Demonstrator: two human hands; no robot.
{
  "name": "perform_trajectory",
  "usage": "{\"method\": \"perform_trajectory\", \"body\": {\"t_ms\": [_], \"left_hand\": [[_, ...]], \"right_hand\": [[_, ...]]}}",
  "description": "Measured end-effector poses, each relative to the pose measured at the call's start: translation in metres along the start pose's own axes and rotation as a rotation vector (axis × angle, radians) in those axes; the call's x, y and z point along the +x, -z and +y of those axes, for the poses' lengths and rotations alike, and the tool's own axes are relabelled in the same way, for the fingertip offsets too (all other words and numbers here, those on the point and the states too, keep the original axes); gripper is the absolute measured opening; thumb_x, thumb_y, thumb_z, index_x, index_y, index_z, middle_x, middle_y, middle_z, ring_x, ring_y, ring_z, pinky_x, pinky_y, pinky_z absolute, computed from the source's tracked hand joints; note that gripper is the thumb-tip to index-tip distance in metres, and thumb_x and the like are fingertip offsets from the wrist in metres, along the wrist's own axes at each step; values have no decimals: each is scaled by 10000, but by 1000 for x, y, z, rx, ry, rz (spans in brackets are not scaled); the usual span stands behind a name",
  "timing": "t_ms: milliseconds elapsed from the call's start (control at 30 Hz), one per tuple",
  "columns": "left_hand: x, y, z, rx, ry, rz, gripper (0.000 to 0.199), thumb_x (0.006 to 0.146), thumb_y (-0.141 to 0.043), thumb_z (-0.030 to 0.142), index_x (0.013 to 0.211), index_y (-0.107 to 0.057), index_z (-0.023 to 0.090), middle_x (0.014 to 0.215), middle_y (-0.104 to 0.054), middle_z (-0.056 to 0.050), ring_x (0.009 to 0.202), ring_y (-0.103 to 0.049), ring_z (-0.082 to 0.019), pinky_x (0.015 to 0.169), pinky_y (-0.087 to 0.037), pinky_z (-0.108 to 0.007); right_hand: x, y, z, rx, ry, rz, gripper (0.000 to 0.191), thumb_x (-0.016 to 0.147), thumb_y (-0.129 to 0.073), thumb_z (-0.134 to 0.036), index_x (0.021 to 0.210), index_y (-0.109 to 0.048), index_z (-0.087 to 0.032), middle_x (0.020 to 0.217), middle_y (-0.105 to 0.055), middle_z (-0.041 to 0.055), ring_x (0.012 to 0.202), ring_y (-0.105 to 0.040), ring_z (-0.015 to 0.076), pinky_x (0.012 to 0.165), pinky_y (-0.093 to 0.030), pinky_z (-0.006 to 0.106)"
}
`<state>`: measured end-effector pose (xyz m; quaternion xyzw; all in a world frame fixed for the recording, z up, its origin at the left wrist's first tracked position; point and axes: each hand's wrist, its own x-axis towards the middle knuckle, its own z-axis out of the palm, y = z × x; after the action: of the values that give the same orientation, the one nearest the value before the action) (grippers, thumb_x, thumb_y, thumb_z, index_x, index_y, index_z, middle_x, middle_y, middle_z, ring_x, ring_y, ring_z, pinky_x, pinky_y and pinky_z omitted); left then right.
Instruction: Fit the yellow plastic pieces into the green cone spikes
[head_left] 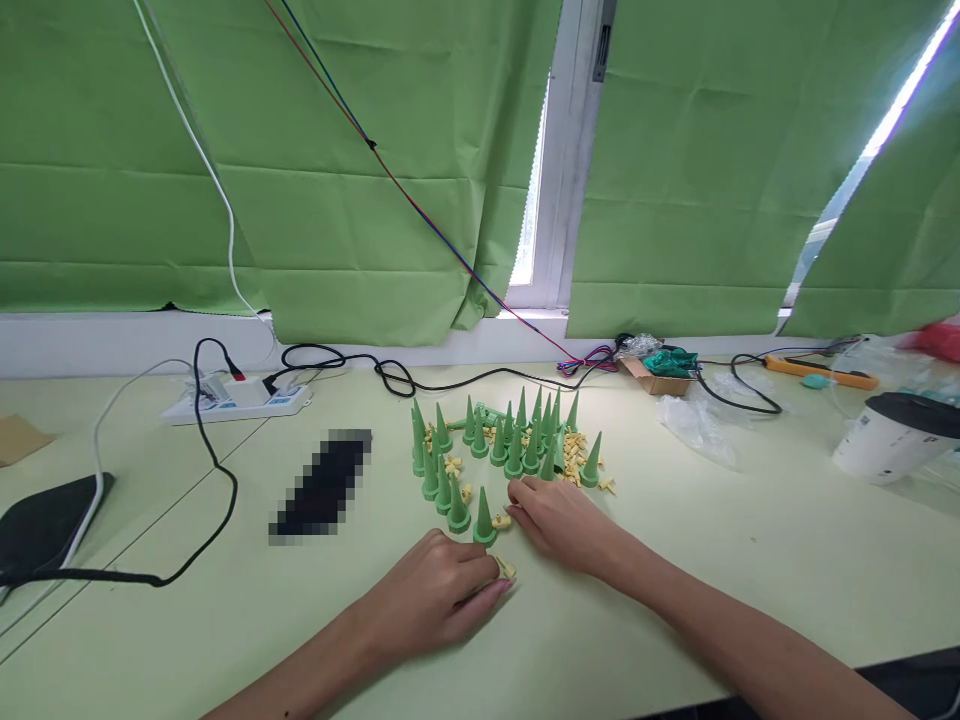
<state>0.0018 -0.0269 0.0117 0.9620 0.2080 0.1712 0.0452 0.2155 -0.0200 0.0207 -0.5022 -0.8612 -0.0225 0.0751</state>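
Several green cones (484, 518) stand upright on octagonal-looking bases at the middle of the pale green table. Small yellow pieces (574, 456) are heaped among them and to their right. My left hand (450, 585) is low in front of the nearest cone, its thumb and index finger closed on a small yellow piece (506, 568). My right hand (559, 520) rests just right of that cone, fingers curled together; its fingertips are near another yellow piece (501, 521), and what they hold, if anything, is hidden.
A pixelated dark object (321, 485) and a white power strip (240, 398) with cables lie to the left. Behind on the right are a small cardboard box (654, 378), plastic bags (697, 428), an orange tool (821, 373) and a tilted white cup (892, 440).
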Motion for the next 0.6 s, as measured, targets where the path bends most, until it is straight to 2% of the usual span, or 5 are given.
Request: {"method": "perform_trajectory", "body": {"t_ms": [367,600], "left_hand": [[2,-4,-2,9,117,-111,257,1007,-441,216,850,-643,196,739,-680,0,633,-638,-155,573,-306,-289],[0,-5,0,-10,110,-169,146,981,-496,227,944,-636,210,784,-687,3,683,-665,-178,585,-298,-293]], "right_hand": [[-3,-3,1,58,34,12,212,1036,-419,-221,886,-557,-166,862,-652,37,684,-600,141,560,-242,274],[-3,-3,0,52,22,11,198,1020,-432,-210,880,-566,-165,854,-663,36,669,-602,144,542,-229,287]]}}
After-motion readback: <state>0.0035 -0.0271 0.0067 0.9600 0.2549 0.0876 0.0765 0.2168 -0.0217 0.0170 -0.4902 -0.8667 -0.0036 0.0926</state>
